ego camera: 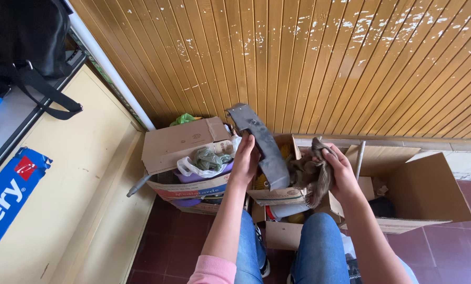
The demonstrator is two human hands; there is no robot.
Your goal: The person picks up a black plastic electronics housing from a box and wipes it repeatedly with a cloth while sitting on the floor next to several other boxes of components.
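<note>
My left hand grips a long flat dark grey metal blade held upright and tilted, its lower end near my knees. My right hand is closed on a crumpled brown-grey rag that presses against the blade's right side. Both hands are above an open cardboard box holding yellow items. My knees in blue jeans show below.
Left is a cardboard box stuffed with plastic bags and a metal tube. Right is a large open box. A wooden panelled wall rises behind. A yellow cabinet with a black bag stands left. The floor is red tile.
</note>
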